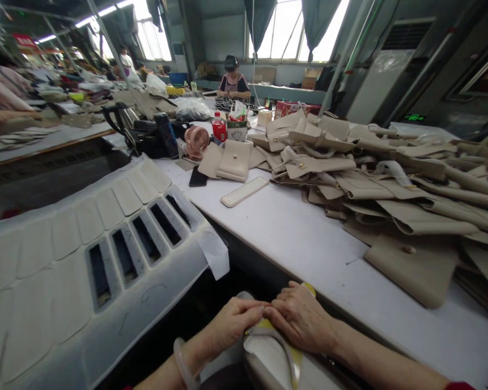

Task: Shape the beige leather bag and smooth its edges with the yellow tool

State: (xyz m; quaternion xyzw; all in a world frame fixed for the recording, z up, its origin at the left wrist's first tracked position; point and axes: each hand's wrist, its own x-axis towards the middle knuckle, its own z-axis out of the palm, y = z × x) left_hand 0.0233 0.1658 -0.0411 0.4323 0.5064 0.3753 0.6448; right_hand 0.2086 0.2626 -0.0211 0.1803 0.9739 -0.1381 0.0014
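Observation:
At the bottom centre, my left hand (238,322) and my right hand (303,319) meet with their thumbs and fingers close together, both closed. Below them lies a pale, rounded piece (266,360) with a yellow strip (264,325) along it. The right hand's fingers curl over this piece, and a bit of yellow shows past its knuckles. What the left fingertips pinch is hidden. Right of my hands, on the white table (276,227), rests a beige bag flap (410,265) with a small stud.
A large heap of beige bag pieces (374,173) covers the table's right side. Left stands a slotted rack (146,238) with pale panels laid out on it. A pale strip (244,192), a phone (198,177), a pink fan (196,142) and a red-labelled bottle (218,129) lie farther back. A co-worker (233,81) sits beyond.

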